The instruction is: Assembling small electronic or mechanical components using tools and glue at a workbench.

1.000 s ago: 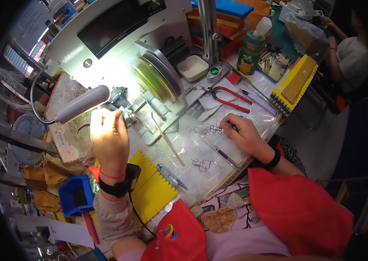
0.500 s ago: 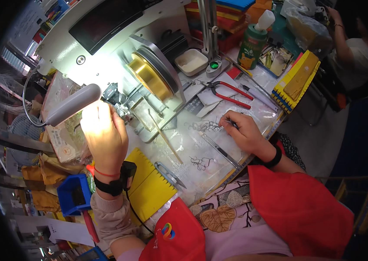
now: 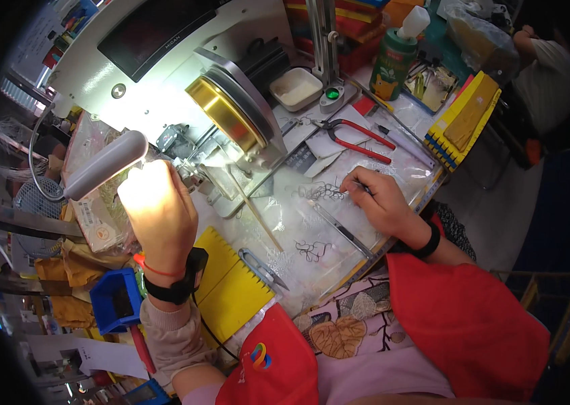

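My left hand (image 3: 160, 212) is raised under a bright lamp (image 3: 109, 165), close to the white bench machine (image 3: 224, 111) with its gold spool wheel. Its fingers are curled together, and glare hides whatever they hold. My right hand (image 3: 383, 202) rests on the table with fingers pinched round a small dark object, too little of which shows to name. Just beyond those fingertips lies a cluster of dark bent wire pieces (image 3: 325, 192); a smaller cluster (image 3: 312, 251) sits nearer me. A flat metal tool (image 3: 344, 231) lies beside my right hand.
Red-handled pliers (image 3: 359, 142) lie at the back, near a white dish (image 3: 296, 89) and green pump bottle (image 3: 393, 64). A thin stick (image 3: 256, 214) leans from the machine. Yellow ridged board (image 3: 231, 283), thread snips (image 3: 261, 266) and blue bin (image 3: 115, 300) are front left.
The view has shifted slightly. My left hand has turned a little under the lamp, its fingers dipping deeper into the glare. My right hand keeps its pinch by the wire pieces.
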The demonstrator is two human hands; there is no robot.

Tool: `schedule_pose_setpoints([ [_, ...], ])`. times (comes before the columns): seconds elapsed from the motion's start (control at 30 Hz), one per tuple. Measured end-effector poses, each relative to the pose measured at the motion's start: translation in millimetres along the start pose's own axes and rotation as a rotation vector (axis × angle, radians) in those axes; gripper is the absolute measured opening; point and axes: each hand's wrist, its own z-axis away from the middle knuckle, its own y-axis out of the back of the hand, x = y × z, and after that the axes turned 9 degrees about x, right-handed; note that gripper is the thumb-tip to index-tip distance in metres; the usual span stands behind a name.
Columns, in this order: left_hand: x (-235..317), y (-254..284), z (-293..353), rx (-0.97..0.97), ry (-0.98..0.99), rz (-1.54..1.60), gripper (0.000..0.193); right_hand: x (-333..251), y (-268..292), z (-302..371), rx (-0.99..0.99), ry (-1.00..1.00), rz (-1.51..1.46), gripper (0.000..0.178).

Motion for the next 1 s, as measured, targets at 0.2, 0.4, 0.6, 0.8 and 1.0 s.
schedule_pose_setpoints([
  [0.2, -6.8, 26.7, -4.4, -0.347, 0.277, 0.047, 0.005, -10.4, 13.1, 13.8, 0.049, 0.087, -0.067, 0.012],
  [0.4, -30.6, -4.2, 15.8, 0.126, 0.57, 0.739, 0.013, -83.4, 52.6, 1.2, -0.405, -0.108, -0.256, 0.022],
  [0.6, -16.2, -18.7, 4.1, 0.195, 0.598, 1.081, 0.016, -99.5, 2.5, -27.5, -0.638, 0.195, -0.465, 0.027],
  [0.8, -18.4, -0.3, 1.5, 0.04, 0.335, 0.579, 0.031, -110.0, -57.0, -55.3, -0.826, -0.253, -0.472, 0.047],
  [1.0, -31.2, 3.1, -2.3, -0.036, 0.001, 0.281, 0.025, -96.2, -104.8, -84.3, -0.685, -0.325, -0.686, 0.048],
])
